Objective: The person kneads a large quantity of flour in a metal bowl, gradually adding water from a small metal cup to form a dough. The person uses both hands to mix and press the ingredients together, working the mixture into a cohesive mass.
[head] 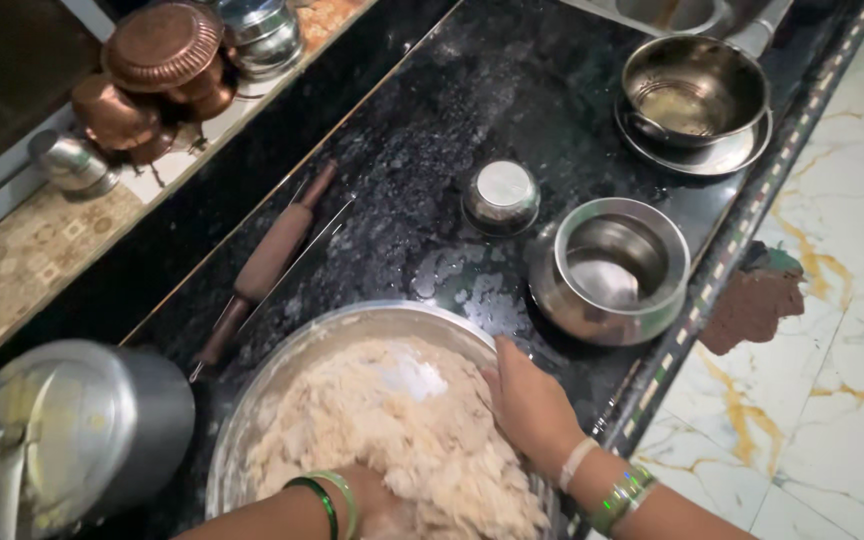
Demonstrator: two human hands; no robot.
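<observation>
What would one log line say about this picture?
left hand: in dough | right hand: on dough, at bowl rim | rolling pin: on counter

A wide, shallow steel basin sits on the dark speckled surface, its rim cut off by the lower edge of the view. It is heaped with pale, shaggy, crumbly dough, loose and lumpy rather than smooth, with a whiter floury patch near the top.

We see the black speckled table carrying a wide dough bowl, a rolling pin, a steel pot, an upturned cup and a lidded canister.
</observation>
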